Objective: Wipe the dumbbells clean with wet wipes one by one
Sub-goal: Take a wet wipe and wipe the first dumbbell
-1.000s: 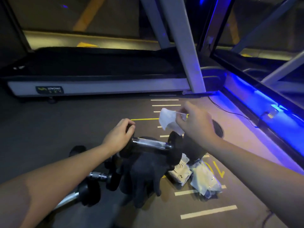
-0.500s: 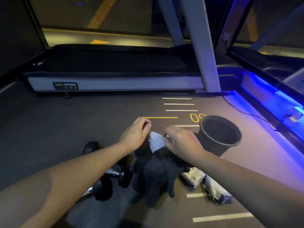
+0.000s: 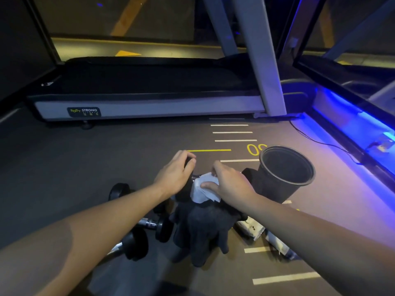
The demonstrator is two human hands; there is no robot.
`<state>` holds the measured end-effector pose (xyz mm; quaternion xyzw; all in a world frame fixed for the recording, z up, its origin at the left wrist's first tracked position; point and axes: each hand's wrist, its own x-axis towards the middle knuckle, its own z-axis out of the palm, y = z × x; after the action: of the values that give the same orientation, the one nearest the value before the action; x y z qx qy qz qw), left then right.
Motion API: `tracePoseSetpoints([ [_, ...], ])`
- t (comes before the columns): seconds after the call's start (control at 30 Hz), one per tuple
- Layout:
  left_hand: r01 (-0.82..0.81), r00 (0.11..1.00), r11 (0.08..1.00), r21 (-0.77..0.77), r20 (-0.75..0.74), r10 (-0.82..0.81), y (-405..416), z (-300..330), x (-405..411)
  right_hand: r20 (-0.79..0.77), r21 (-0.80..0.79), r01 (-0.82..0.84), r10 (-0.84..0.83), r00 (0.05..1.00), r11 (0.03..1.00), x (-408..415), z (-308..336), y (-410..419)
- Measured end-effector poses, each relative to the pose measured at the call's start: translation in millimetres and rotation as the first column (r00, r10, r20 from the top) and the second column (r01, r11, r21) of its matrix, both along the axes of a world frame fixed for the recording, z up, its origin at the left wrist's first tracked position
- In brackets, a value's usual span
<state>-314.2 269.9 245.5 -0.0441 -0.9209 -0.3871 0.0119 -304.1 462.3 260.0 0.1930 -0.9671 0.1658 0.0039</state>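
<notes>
The held dumbbell (image 3: 189, 178) is mostly hidden beneath both hands, only a sliver of chrome bar being seen. Its near end is gripped by the left hand (image 3: 174, 175), fingers curled over the black head. A white wet wipe (image 3: 203, 190) is pressed around the bar by the right hand (image 3: 228, 184), thumb and fingers pinching it. Dark gloves (image 3: 203, 229) are draped below. Two more dumbbells (image 3: 149, 225) are lying on the dim grey gym floor (image 3: 85, 167), a black bin (image 3: 286, 169) to the right, a treadmill (image 3: 149, 103) behind, blue light glowing alongside.
</notes>
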Motion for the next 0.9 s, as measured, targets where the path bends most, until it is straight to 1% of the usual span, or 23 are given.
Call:
tracePoseSetpoints([
  [0.1, 0.005, 1.000, 1.000, -0.005, -0.005, -0.005, -0.5, -1.5, -2.1, -0.001, 0.165, 0.035, -0.035, 0.999, 0.986, -0.5, -6.1, -7.4],
  [0.27, 0.036, 0.999, 0.999, -0.004, -0.018, -0.036, -4.0, -5.2, -5.5, 0.059, 0.262, 0.054, -0.072, 0.996, 0.963, -7.7, -8.7, -10.0],
  [0.33, 0.043, 0.999, 0.999, 0.002, -0.019, -0.043, -5.8, -6.1, -5.4, 0.074, 0.262, 0.042, -0.063, 0.995, 0.964, -11.6, -11.1, -11.9],
  [0.43, 0.046, 0.999, 0.999, -0.005, -0.019, -0.046, -6.5, -4.7, -4.6, 0.088, 0.207, 0.001, -0.020, 0.996, 0.978, -15.0, -18.1, -14.6],
  [0.63, 0.038, 0.999, 0.999, 0.006, -0.009, -0.038, -6.7, -3.0, -5.8, 0.066, 0.152, -0.074, 0.065, 0.996, 0.986, -20.6, -23.0, -20.4],
  [0.73, 0.042, 0.999, 0.999, 0.002, -0.012, -0.042, -6.1, -1.8, -4.7, 0.081, 0.124, -0.115, 0.106, 0.991, 0.985, -21.7, -22.9, -28.0],
  [0.8, 0.048, 0.999, 0.999, -0.001, -0.013, -0.048, -6.7, -1.6, -3.7, 0.086, 0.150, -0.140, 0.128, 0.988, 0.979, -21.6, -20.4, -32.1],
  [0.9, 0.062, 0.998, 0.998, -0.002, -0.011, -0.062, -6.8, -1.1, -4.4, 0.055, 0.242, -0.160, 0.151, 0.987, 0.957, -21.2, -14.9, -30.4],
])
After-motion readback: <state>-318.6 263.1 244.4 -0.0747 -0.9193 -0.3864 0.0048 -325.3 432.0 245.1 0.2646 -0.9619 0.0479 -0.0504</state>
